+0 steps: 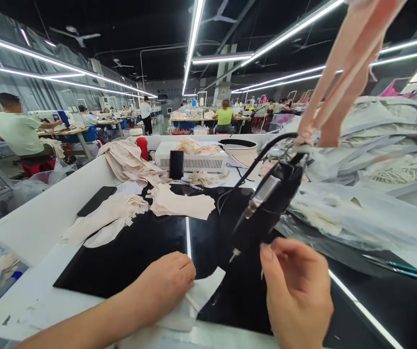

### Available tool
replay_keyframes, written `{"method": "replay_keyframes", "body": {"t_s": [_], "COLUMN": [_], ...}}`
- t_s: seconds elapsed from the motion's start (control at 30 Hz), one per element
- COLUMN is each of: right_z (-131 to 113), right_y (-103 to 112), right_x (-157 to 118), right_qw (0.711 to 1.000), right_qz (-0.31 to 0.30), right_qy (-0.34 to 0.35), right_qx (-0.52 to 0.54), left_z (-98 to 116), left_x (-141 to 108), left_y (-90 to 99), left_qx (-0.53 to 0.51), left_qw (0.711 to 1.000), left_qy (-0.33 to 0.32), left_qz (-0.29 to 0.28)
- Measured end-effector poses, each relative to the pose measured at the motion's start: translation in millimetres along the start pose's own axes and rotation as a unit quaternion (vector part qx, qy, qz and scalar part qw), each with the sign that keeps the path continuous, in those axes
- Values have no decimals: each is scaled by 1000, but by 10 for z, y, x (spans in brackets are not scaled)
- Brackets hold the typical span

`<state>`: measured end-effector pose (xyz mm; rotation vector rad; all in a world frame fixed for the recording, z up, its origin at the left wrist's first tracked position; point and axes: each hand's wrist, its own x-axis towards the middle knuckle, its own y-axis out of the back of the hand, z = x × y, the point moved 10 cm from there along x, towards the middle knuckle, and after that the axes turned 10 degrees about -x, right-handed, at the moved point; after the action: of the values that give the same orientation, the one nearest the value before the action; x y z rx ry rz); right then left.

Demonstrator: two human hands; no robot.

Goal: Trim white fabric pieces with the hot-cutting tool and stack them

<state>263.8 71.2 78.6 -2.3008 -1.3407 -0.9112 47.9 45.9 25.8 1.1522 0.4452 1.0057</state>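
Observation:
My left hand (168,281) rests low over the black work surface, fingers curled on a small off-white fabric piece (208,289) whose corner sticks up to the right. Nearby on the right, my right hand (297,286) is raised with thumb and fingertips pinched together. A tiny pale sliver shows under the thumb, too small to name. Just behind that hand hangs a black corded electric hand tool (266,203) with a pointed metal tip, tilted down to the left. Pink fabric strips (342,82) hold it up from above.
Stacked cream fabric pieces (181,202) lie beyond my left hand, beside a dark phone (97,200). A white vented box (193,160) stands at the back with another phone (177,165) against it. Teal-handled scissors (404,269) and plastic-bagged material (353,218) lie right. People sit farther off.

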Motion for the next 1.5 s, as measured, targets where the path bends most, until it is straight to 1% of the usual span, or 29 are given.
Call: {"method": "replay_keyframes", "body": {"t_s": [0.07, 0.1, 0.17, 0.23, 0.3, 0.37, 0.43, 0.57, 0.67, 0.7, 0.77, 0.9, 1.0, 1.1, 1.27, 1.4, 1.5], "right_z": [40, 85, 99, 65, 56, 100, 171, 403, 644, 725, 895, 1191, 1287, 1302, 1278, 1215, 1096], "right_y": [-153, -238, -433, -669, -920, -1147, -1330, -1577, -1731, -1782, -1886, -2064, -2152, -2208, -2251, -2218, -2166], "right_x": [-159, -253, -438, -585, -656, -616, -452, 121, 493, 578, 683, 738, 740, 720, 656, 671, 678], "right_qw": [990, 980, 958, 936, 918, 910, 912, 929, 934, 934, 931, 919, 911, 900, 882, 875, 872], "right_qz": [-125, -177, -261, -328, -381, -408, -407, -358, -337, -333, -331, -338, -344, -348, -351, -343, -334], "right_qy": [43, 46, 67, 86, 74, 34, 5, -12, -21, -23, -28, -36, -24, -9, 23, 77, 126], "right_qx": [-54, -80, -101, -98, -77, -57, -54, -92, -120, -131, -154, -202, -229, -261, -313, -334, -335], "left_z": [-123, -196, -321, -413, -515, -648, -810, -1200, -1482, -1560, -1684, -1826, -1879, -1920, -1989, -2047, -2079], "left_x": [52, 83, 170, 299, 451, 609, 751, 931, 980, 988, 996, 984, 954, 924, 900, 889, 879], "left_y": [60, 117, 267, 448, 614, 755, 919, 1282, 1450, 1466, 1435, 1226, 1064, 953, 854, 809, 785], "left_qx": [-40, -76, -171, -257, -304, -308, -303, -275, -243, -231, -207, -164, -137, -116, -88, -73, -68], "left_qw": [998, 994, 978, 957, 939, 934, 930, 923, 921, 922, 927, 941, 950, 956, 957, 953, 951], "left_qy": [51, 80, 115, 113, 102, 103, 106, 121, 137, 142, 152, 169, 177, 184, 203, 221, 232], "left_qz": [-9, -5, 25, 76, 122, 150, 179, 242, 273, 276, 272, 241, 216, 198, 189, 192, 194]}}
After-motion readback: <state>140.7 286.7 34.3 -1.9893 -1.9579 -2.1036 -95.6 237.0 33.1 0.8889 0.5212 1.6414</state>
